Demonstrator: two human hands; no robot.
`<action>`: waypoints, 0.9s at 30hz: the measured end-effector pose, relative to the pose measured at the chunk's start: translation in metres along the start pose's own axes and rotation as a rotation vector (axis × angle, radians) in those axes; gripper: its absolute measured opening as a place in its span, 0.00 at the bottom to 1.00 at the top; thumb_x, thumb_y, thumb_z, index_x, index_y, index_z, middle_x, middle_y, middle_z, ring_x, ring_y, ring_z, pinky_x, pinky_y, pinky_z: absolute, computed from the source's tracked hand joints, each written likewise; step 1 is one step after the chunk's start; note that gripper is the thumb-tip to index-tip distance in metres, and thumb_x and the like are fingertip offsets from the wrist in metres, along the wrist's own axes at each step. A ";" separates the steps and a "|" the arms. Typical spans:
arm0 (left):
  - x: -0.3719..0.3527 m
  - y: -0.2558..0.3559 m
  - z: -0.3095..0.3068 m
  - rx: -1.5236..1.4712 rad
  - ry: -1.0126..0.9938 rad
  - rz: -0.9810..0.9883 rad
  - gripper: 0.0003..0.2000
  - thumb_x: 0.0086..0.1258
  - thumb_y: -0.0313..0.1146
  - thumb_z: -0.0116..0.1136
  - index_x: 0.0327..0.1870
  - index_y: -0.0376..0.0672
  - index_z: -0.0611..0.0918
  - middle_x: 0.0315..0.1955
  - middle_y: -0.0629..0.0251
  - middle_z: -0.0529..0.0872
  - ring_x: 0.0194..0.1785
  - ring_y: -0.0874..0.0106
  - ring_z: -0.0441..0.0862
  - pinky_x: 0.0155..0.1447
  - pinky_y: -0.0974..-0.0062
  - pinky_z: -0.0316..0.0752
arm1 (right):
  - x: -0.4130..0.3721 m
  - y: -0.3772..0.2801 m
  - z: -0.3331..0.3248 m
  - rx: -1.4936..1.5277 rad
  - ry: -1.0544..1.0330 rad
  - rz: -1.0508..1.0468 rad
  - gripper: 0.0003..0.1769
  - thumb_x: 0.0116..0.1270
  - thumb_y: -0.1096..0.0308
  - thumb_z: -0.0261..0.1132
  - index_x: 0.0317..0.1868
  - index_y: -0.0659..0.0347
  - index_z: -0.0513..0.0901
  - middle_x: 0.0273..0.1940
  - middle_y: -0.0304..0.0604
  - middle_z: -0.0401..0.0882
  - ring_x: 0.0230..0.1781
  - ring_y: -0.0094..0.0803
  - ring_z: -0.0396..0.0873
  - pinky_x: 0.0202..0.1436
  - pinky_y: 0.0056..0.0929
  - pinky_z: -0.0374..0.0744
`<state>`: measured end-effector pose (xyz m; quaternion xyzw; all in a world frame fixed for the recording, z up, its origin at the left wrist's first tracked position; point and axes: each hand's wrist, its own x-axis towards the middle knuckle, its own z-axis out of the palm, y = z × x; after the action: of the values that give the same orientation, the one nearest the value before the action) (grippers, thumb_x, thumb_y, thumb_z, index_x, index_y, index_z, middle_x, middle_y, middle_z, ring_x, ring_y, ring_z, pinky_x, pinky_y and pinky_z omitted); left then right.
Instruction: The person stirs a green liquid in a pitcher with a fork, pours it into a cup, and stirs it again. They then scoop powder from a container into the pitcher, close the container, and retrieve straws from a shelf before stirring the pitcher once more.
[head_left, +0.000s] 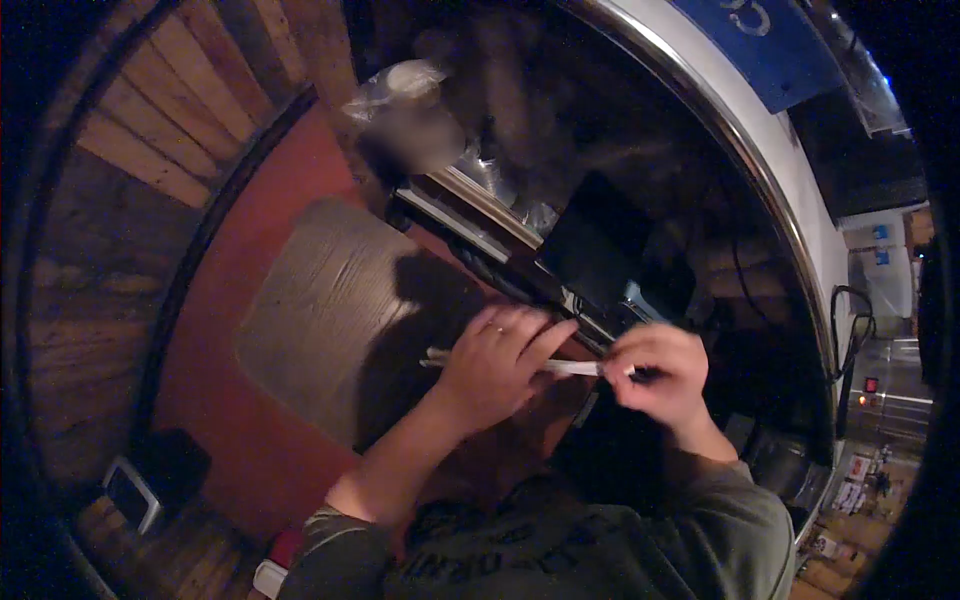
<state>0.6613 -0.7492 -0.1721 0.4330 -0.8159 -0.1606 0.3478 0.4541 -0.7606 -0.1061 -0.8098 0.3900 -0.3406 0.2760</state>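
My left hand (495, 362) is closed around a thin whitish stick-like item (573, 368), and one end of it pokes out past the palm on the left. At the item's other end, the fingers of my right hand (655, 372) are pinched together. What exactly the item is cannot be made out in the dim light. Both hands are above the near right part of a grey-brown board (330, 300) with a wood-like grain. A red surface (215, 350) shows around that board.
Beyond my hands stands a dark box-like thing (600, 235) beside a long light-edged rail or tray (475, 210). Clear plastic wrapping (400, 85) lies farther back. A chrome-edged curved counter (745, 135) runs along the right. Wooden planks (160, 130) are at upper left.
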 end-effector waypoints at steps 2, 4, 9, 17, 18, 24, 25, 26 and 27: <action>-0.007 -0.010 0.003 -0.037 -0.338 -0.176 0.13 0.62 0.46 0.60 0.41 0.49 0.77 0.35 0.59 0.84 0.41 0.58 0.82 0.40 0.63 0.77 | 0.029 0.036 -0.003 0.155 -0.099 -0.085 0.06 0.55 0.73 0.69 0.33 0.64 0.83 0.29 0.42 0.82 0.28 0.31 0.80 0.35 0.27 0.78; -0.019 -0.022 0.003 -0.137 -0.024 -0.282 0.11 0.67 0.44 0.56 0.35 0.47 0.76 0.21 0.62 0.80 0.29 0.62 0.80 0.27 0.65 0.72 | 0.071 0.071 0.008 0.576 -0.051 0.425 0.09 0.62 0.68 0.65 0.39 0.65 0.81 0.31 0.42 0.81 0.29 0.27 0.79 0.34 0.27 0.77; -0.064 -0.038 -0.015 -0.875 0.177 -1.043 0.12 0.75 0.41 0.47 0.36 0.44 0.75 0.17 0.72 0.71 0.23 0.77 0.72 0.26 0.77 0.66 | 0.169 0.356 0.051 -0.622 -0.077 0.368 0.19 0.69 0.59 0.58 0.51 0.66 0.79 0.39 0.40 0.82 0.44 0.24 0.77 0.51 0.22 0.74; -0.120 -0.040 -0.030 -0.988 0.342 -1.211 0.08 0.76 0.38 0.45 0.40 0.46 0.75 0.21 0.76 0.71 0.24 0.86 0.62 0.27 0.86 0.58 | 0.204 0.363 0.080 -0.771 -0.112 0.620 0.18 0.69 0.59 0.58 0.50 0.65 0.79 0.39 0.40 0.82 0.43 0.24 0.78 0.50 0.23 0.74; -0.122 -0.039 -0.032 -0.975 0.339 -1.233 0.08 0.76 0.38 0.45 0.40 0.46 0.75 0.21 0.76 0.71 0.24 0.86 0.62 0.28 0.86 0.58 | 0.207 0.365 0.082 -0.776 -0.113 0.620 0.18 0.69 0.59 0.58 0.50 0.65 0.79 0.39 0.40 0.82 0.43 0.24 0.78 0.50 0.23 0.74; -0.133 -0.036 -0.031 -0.915 0.405 -1.222 0.09 0.76 0.38 0.45 0.42 0.45 0.75 0.22 0.76 0.72 0.25 0.86 0.64 0.29 0.87 0.58 | 0.214 0.371 0.081 -0.778 -0.119 0.641 0.18 0.69 0.60 0.58 0.50 0.65 0.79 0.39 0.40 0.82 0.42 0.25 0.78 0.50 0.24 0.74; -0.133 -0.036 -0.030 -0.935 0.423 -1.214 0.09 0.76 0.38 0.45 0.42 0.45 0.75 0.22 0.76 0.72 0.25 0.86 0.64 0.29 0.87 0.58 | 0.215 0.370 0.081 -0.775 -0.119 0.639 0.18 0.69 0.60 0.58 0.50 0.65 0.79 0.39 0.40 0.82 0.42 0.25 0.78 0.49 0.24 0.75; -0.134 -0.037 -0.029 -0.935 0.430 -1.218 0.09 0.76 0.38 0.45 0.42 0.45 0.75 0.22 0.76 0.72 0.25 0.86 0.64 0.29 0.87 0.58 | 0.215 0.370 0.080 -0.776 -0.120 0.643 0.18 0.69 0.60 0.58 0.50 0.65 0.79 0.39 0.40 0.82 0.42 0.25 0.78 0.49 0.24 0.75; -0.134 -0.038 -0.028 -0.936 0.437 -1.224 0.09 0.76 0.38 0.45 0.42 0.44 0.75 0.22 0.76 0.72 0.25 0.86 0.64 0.29 0.87 0.58 | 0.216 0.369 0.081 -0.776 -0.123 0.642 0.18 0.69 0.60 0.58 0.50 0.65 0.79 0.39 0.40 0.82 0.42 0.25 0.78 0.49 0.24 0.75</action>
<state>0.7553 -0.6600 -0.2313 0.6345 -0.1947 -0.5602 0.4956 0.4523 -1.1234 -0.3467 -0.7107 0.6999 -0.0202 0.0680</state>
